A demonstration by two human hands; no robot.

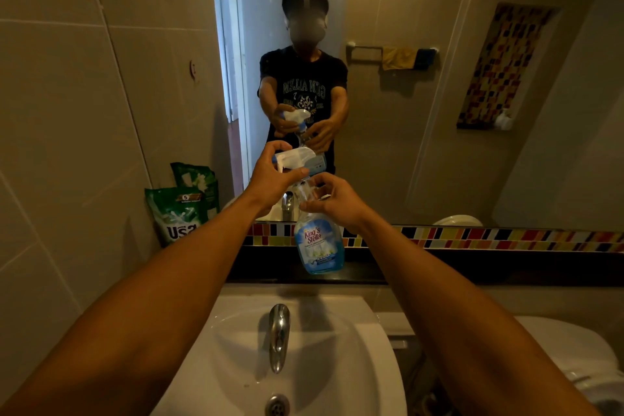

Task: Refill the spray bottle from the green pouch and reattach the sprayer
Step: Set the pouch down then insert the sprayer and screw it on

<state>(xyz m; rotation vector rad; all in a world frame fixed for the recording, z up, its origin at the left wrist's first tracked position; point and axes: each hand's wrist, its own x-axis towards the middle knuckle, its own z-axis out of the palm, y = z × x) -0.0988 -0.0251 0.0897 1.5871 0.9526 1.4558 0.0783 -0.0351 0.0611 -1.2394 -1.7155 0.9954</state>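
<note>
A clear spray bottle (319,245) with blue liquid and a blue "King's Stella" label stands on the dark ledge above the sink. My right hand (332,200) grips its neck. My left hand (273,176) holds the white sprayer head (294,158) just above the bottle's mouth; whether it is screwed on I cannot tell. The green pouch (177,215) leans upright against the wall at the ledge's left end, apart from both hands.
A white sink (354,341) with a chrome tap (279,336) lies below the ledge (439,272). A mirror behind the ledge reflects me and the bottle. A white toilet (570,348) stands at lower right. Tiled wall closes the left side.
</note>
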